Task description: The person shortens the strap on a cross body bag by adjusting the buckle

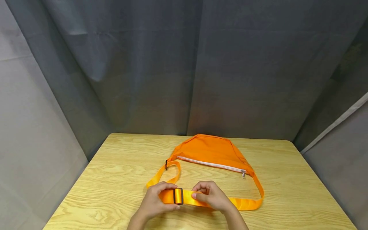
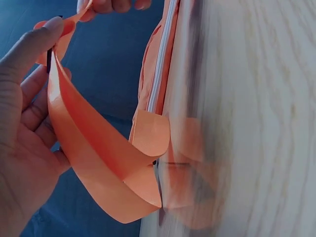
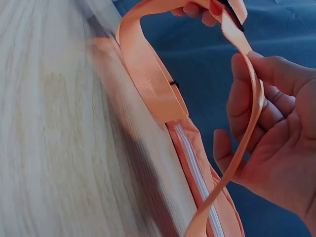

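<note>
An orange waist bag (image 1: 212,150) lies on the table with its white zipper (image 1: 210,164) facing the near side. Its yellow-orange strap (image 1: 247,203) loops toward the person. My left hand (image 1: 153,201) grips the black slide buckle (image 1: 182,196) and the webbing at it, thumb below and fingers above in the head view. Just to the right, my right hand (image 1: 212,196) pinches the strap between thumb and forefinger. In the left wrist view, a folded loop of strap (image 2: 94,153) hangs from the left hand toward the table edge.
The wood-grain table (image 1: 115,169) has rounded far corners. Grey curtains (image 1: 143,64) enclose it at the back and on both sides. A metal zipper pull (image 1: 243,174) hangs at the bag's right end, and a small black ring (image 1: 166,164) joins strap and bag at the left.
</note>
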Available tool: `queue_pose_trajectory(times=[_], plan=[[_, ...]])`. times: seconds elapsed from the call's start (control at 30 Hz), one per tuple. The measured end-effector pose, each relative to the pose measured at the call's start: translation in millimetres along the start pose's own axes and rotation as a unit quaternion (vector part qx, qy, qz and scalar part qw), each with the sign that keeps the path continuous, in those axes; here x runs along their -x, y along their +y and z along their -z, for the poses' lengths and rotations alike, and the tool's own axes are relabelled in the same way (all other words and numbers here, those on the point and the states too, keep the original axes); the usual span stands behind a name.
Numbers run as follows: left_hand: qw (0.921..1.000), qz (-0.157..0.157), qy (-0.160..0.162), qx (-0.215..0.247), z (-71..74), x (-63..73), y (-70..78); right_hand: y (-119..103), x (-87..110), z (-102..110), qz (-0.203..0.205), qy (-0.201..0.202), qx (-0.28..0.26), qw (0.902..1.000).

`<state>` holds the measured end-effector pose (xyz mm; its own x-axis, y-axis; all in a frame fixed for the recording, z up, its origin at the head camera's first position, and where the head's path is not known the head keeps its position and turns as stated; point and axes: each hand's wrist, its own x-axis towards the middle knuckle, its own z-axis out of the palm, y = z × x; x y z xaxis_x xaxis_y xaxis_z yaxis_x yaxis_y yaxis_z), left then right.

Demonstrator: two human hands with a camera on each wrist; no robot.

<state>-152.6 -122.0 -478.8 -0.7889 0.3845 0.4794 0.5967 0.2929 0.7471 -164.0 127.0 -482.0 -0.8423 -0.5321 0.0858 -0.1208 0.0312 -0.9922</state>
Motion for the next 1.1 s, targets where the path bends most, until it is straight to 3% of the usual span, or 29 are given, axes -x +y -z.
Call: queue_pose_trajectory(times=[0.23, 0.47, 0.6, 0.77, 0.97, 1.1], plan=[[0.9999, -0.009, -0.007, -0.002, -0.3, -2.4, 0.7, -1.5, -4.9, -6.0, 0.032, -0.002, 0.004, 0.9995], [0.9999, -0.013, -0.004, 0.003, 7.9, -8.7, 36.1, -2.5, -8.1, -9.6, 0.045, -0.029, -0.042, 0.9977], [0.9999, 0.004, -0.006, 0.012, 9.0, -8.3, 38.0, -3.3, -7.1, -11.6, 0.037, -0.04, -0.073, 0.9958], [0.9999, -0.002, -0.011, 0.012, 6.0, -6.3, 28.4, 0.0, -5.2, -11.8, 0.018, -0.027, -0.103, 0.9941], [0.9999, -0.004, -0.01, 0.012, -1.0, -1.2, 1.5, 4.4, -6.2, -16.2, 0.047, -0.023, -0.122, 0.9912], [0.9997, -0.014, -0.014, 0.016, -2.8, -0.1, -3.5, 4.9, -8.2, -22.9, 0.051, -0.026, -0.143, 0.988]])
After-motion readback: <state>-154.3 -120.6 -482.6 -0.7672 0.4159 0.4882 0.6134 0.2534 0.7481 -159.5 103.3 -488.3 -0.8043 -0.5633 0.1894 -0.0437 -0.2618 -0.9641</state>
